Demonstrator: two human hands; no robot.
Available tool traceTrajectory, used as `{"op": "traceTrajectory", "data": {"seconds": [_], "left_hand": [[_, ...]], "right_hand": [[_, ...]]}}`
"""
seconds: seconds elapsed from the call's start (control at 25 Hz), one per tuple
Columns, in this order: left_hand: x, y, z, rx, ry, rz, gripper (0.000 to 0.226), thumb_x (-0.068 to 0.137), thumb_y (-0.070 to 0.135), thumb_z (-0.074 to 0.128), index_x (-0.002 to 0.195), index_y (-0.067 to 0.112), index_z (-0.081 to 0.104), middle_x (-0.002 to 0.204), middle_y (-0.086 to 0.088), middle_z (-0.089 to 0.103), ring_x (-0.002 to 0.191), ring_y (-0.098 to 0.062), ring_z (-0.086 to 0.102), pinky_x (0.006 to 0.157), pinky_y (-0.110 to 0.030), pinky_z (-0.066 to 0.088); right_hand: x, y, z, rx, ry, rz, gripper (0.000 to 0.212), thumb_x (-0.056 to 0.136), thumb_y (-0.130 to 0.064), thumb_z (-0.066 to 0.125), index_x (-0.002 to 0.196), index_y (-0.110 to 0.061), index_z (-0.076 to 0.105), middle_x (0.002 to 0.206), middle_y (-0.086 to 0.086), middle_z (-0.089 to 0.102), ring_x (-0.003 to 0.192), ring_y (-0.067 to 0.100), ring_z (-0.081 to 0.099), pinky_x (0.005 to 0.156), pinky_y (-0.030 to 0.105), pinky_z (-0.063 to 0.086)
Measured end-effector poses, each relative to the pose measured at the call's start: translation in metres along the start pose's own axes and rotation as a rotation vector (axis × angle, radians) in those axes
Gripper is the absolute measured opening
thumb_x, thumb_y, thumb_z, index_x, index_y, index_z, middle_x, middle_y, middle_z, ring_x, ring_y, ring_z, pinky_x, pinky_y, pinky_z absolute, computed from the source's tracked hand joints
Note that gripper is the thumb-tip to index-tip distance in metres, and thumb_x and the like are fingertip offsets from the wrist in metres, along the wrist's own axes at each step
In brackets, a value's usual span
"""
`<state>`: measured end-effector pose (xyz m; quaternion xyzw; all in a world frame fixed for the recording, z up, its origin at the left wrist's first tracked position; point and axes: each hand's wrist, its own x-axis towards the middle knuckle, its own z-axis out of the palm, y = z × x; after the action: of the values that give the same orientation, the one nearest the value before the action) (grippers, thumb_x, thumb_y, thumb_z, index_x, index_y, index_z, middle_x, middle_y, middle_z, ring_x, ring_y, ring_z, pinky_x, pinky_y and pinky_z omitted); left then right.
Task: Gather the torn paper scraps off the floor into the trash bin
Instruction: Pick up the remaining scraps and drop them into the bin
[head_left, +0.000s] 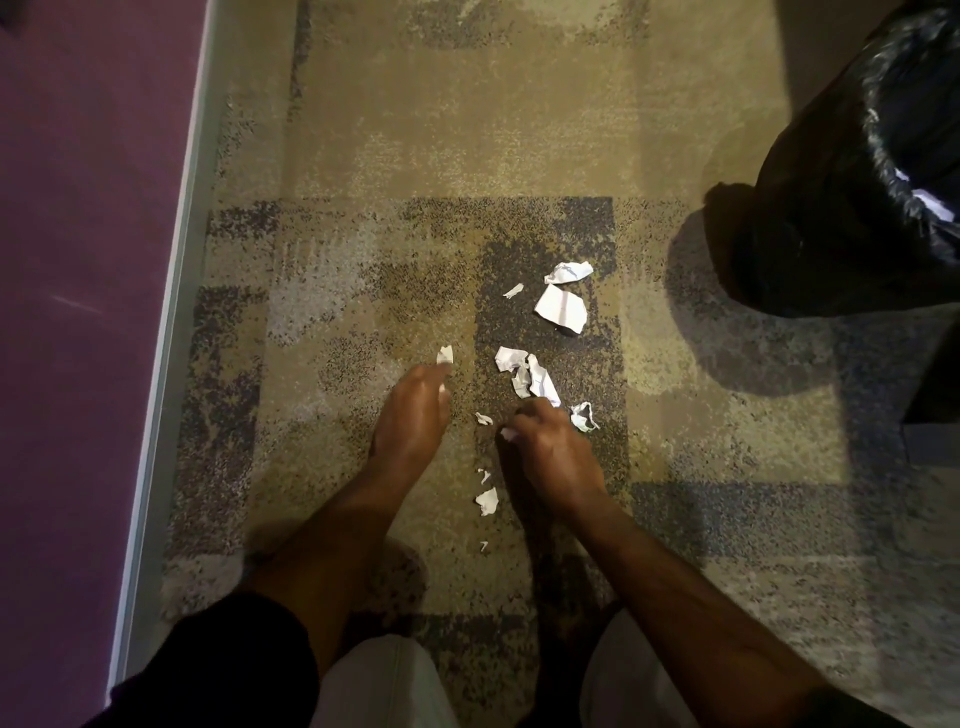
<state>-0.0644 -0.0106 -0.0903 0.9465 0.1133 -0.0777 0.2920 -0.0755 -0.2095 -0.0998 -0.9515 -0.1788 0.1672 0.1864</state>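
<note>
You are early in the job, by the look of it: most torn paper scraps still lie on the carpet (467, 156), and only a sliver of white shows inside the lined trash bin (841, 171) at the far right. Starting at the left, your left hand (413, 410) is curled, its fingertips at a small scrap (445, 355) and a bit of white pinched beneath them. Between your hands lie tiny bits, among them one larger torn piece (487, 501). Your right hand (545, 441) is closed loosely over the middle cluster (524, 375), white showing at its thumb. Beyond lie a flat piece (562, 307) and a crumpled wad (569, 272), nearest the bin.
</note>
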Motion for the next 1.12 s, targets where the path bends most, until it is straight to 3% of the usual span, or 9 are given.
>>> {"op": "traceTrajectory", "data": {"seconds": [0.12, 0.28, 0.4, 0.52, 0.76, 0.88, 1.04, 1.12], "left_hand": [[0.033, 0.004, 0.000, 0.009, 0.013, -0.041, 0.041, 0.091, 0.003, 0.066, 0.131, 0.014, 0.062, 0.118, -0.010, 0.064, 0.106, -0.025, 0.062, 0.084, -0.030, 0.050], [0.050, 0.010, 0.001, 0.168, -0.036, -0.009, 0.027, 0.087, -0.006, 0.063, 0.110, 0.006, 0.071, 0.103, -0.015, 0.062, 0.087, -0.028, 0.062, 0.070, -0.034, 0.050], [0.047, 0.010, -0.001, 0.262, -0.092, 0.092, 0.021, 0.088, -0.010, 0.058, 0.095, 0.004, 0.071, 0.094, -0.014, 0.061, 0.074, -0.021, 0.058, 0.058, -0.030, 0.045], [0.036, 0.011, 0.000, 0.161, -0.125, 0.115, 0.016, 0.091, -0.004, 0.060, 0.092, 0.006, 0.072, 0.095, -0.010, 0.063, 0.077, -0.020, 0.061, 0.064, -0.034, 0.055], [-0.005, 0.010, 0.018, 0.063, -0.239, 0.196, 0.010, 0.094, 0.009, 0.064, 0.096, 0.013, 0.073, 0.098, -0.002, 0.062, 0.084, -0.014, 0.060, 0.072, -0.029, 0.053], [-0.010, 0.013, 0.022, 0.087, -0.221, 0.233, 0.010, 0.096, 0.014, 0.064, 0.101, 0.010, 0.070, 0.098, -0.005, 0.059, 0.081, -0.018, 0.060, 0.067, -0.031, 0.049], [-0.016, 0.014, 0.024, 0.197, -0.292, 0.321, 0.016, 0.088, 0.013, 0.075, 0.102, 0.012, 0.068, 0.104, -0.006, 0.056, 0.081, -0.016, 0.059, 0.064, -0.023, 0.039], [-0.017, 0.014, 0.023, 0.255, -0.306, 0.344, 0.017, 0.085, 0.005, 0.074, 0.099, 0.011, 0.068, 0.108, -0.008, 0.058, 0.082, -0.016, 0.060, 0.062, -0.023, 0.037]], "right_hand": [[-0.006, 0.007, -0.003, -0.076, 0.026, 0.061, 0.029, 0.088, -0.012, 0.068, 0.115, -0.021, 0.065, 0.117, 0.005, 0.058, 0.100, 0.028, 0.059, 0.062, 0.038, 0.055], [-0.009, -0.005, -0.004, -0.098, -0.025, 0.092, 0.052, 0.083, -0.005, 0.070, 0.132, -0.017, 0.059, 0.128, 0.010, 0.056, 0.108, 0.031, 0.055, 0.070, 0.040, 0.057], [-0.006, -0.009, -0.004, -0.101, -0.035, 0.059, 0.039, 0.082, -0.002, 0.071, 0.120, -0.011, 0.065, 0.123, 0.012, 0.058, 0.106, 0.033, 0.057, 0.070, 0.039, 0.056], [-0.001, -0.004, -0.001, 0.000, -0.025, 0.055, 0.017, 0.087, -0.005, 0.066, 0.103, -0.008, 0.070, 0.107, 0.009, 0.062, 0.092, 0.031, 0.061, 0.066, 0.034, 0.049], [-0.047, -0.025, 0.014, 0.160, 0.022, 0.020, 0.019, 0.079, 0.001, 0.068, 0.094, -0.011, 0.071, 0.093, 0.007, 0.062, 0.077, 0.023, 0.059, 0.059, 0.025, 0.037], [-0.063, -0.035, 0.021, 0.150, -0.039, 0.008, 0.034, 0.081, -0.008, 0.070, 0.115, -0.014, 0.065, 0.116, 0.008, 0.058, 0.097, 0.024, 0.057, 0.068, 0.028, 0.046], [-0.073, -0.041, 0.032, -0.043, -0.234, -0.141, 0.088, 0.078, -0.037, 0.076, 0.151, -0.017, 0.031, 0.154, 0.014, 0.033, 0.127, 0.034, 0.041, 0.101, 0.043, 0.048], [-0.075, -0.045, 0.042, -0.149, -0.308, -0.183, 0.084, 0.087, -0.036, 0.064, 0.155, -0.015, 0.020, 0.161, 0.017, 0.018, 0.134, 0.041, 0.034, 0.105, 0.049, 0.043]]}}
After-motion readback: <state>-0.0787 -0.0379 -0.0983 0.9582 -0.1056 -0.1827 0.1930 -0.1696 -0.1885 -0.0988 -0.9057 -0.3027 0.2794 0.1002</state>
